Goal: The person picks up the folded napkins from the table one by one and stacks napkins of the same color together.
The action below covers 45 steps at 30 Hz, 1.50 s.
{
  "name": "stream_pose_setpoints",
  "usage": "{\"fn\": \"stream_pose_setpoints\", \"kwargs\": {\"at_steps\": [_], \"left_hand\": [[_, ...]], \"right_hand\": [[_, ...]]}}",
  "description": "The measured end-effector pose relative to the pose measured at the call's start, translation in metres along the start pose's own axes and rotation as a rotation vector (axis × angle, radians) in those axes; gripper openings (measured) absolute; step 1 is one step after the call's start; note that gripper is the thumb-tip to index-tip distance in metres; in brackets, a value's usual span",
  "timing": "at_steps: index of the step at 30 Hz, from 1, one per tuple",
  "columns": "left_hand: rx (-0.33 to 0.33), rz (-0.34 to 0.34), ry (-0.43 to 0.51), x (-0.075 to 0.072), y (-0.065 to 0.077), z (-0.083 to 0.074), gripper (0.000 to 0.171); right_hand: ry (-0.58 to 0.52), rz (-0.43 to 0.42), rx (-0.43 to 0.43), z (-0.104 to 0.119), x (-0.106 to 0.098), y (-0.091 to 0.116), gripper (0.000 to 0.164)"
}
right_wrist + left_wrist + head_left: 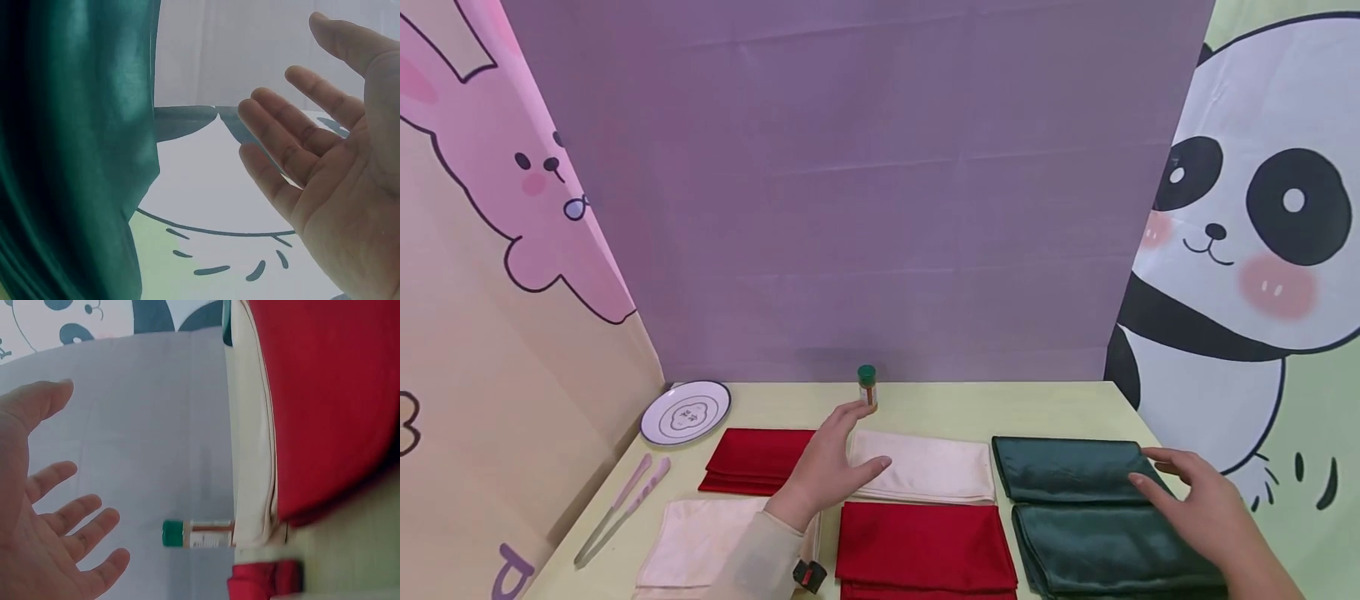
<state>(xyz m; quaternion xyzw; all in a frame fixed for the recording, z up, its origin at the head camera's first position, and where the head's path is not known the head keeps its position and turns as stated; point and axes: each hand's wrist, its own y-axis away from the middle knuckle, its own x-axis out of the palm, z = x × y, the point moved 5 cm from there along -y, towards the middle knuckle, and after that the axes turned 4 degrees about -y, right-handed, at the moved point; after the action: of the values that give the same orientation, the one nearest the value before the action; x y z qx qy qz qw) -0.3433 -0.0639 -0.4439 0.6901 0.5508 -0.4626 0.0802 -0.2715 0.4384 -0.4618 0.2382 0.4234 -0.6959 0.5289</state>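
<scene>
My left hand point(831, 458) hovers above the folded cloths in the head view, fingers spread and nothing held. Just past its fingertips stands a small jar with a green cap point(867, 385), upright at the table's back; the left wrist view shows the jar point(200, 534) apart from the hand point(56, 506). Over the right side, my right hand point(1198, 500) is held with loosely bent fingers beside two folded dark green cloths point(1067, 471). In the right wrist view, the palm point(337, 169) is bare and a gap separates it from the green cloth point(81, 150).
Folded red cloths point(925, 546) and pale pink cloths point(932, 468) lie in rows on the pale yellow table point(775, 402). A white plate with a blue rim point(655, 421) sits at the back left. Tongs with pink handles point(625, 508) lie in front of it.
</scene>
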Motion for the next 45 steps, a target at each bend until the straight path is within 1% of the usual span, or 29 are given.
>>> {"fn": "stream_pose_setpoints", "kwargs": {"at_steps": [3, 5, 11, 14, 18, 21, 26, 30, 34, 38, 42, 45], "left_hand": [[-0.016, 0.024, 0.049, 0.006, -0.002, -0.005, 0.073], [-0.02, 0.035, 0.063, 0.009, -0.002, -0.009, 0.073], [0.001, 0.031, 0.067, 0.019, -0.003, -0.021, 0.069], [-0.001, 0.031, 0.113, 0.026, -0.003, -0.026, 0.065], [0.023, 0.033, 0.146, 0.039, -0.005, -0.03, 0.061], [0.03, 0.044, 0.136, 0.047, -0.006, -0.033, 0.06], [0.013, 0.076, 0.146, 0.055, -0.008, -0.042, 0.058], [0.023, 0.085, 0.154, 0.062, -0.008, -0.046, 0.055], [0.038, 0.092, 0.154, 0.07, -0.006, -0.049, 0.053], [0.037, 0.112, 0.148, 0.078, -0.006, -0.055, 0.052], [0.018, 0.146, 0.143, 0.085, -0.007, -0.06, 0.052], [-0.003, 0.173, 0.15, 0.091, -0.008, -0.062, 0.053]], "right_hand": [[-0.007, -0.002, 0.005, -0.002, -0.001, 0.0, 0.062], [-0.014, 0.004, 0.01, -0.003, -0.001, 0.0, 0.061], [-0.036, 0.034, 0.055, -0.006, -0.002, 0.001, 0.064], [-0.041, 0.051, 0.078, -0.008, -0.002, 0.001, 0.066], [-0.051, 0.056, 0.095, -0.009, -0.004, 0.002, 0.068], [-0.055, 0.053, 0.098, -0.009, -0.005, 0.003, 0.069], [-0.057, 0.072, 0.106, -0.015, -0.008, 0.003, 0.068], [-0.064, 0.085, 0.11, -0.019, -0.009, 0.003, 0.067], [-0.088, 0.112, 0.121, -0.025, -0.008, 0.003, 0.069], [-0.108, 0.139, 0.137, -0.032, -0.006, 0.004, 0.073], [-0.117, 0.16, 0.15, -0.039, -0.005, 0.005, 0.073], [-0.101, 0.164, 0.151, -0.044, -0.004, 0.006, 0.071]]}}
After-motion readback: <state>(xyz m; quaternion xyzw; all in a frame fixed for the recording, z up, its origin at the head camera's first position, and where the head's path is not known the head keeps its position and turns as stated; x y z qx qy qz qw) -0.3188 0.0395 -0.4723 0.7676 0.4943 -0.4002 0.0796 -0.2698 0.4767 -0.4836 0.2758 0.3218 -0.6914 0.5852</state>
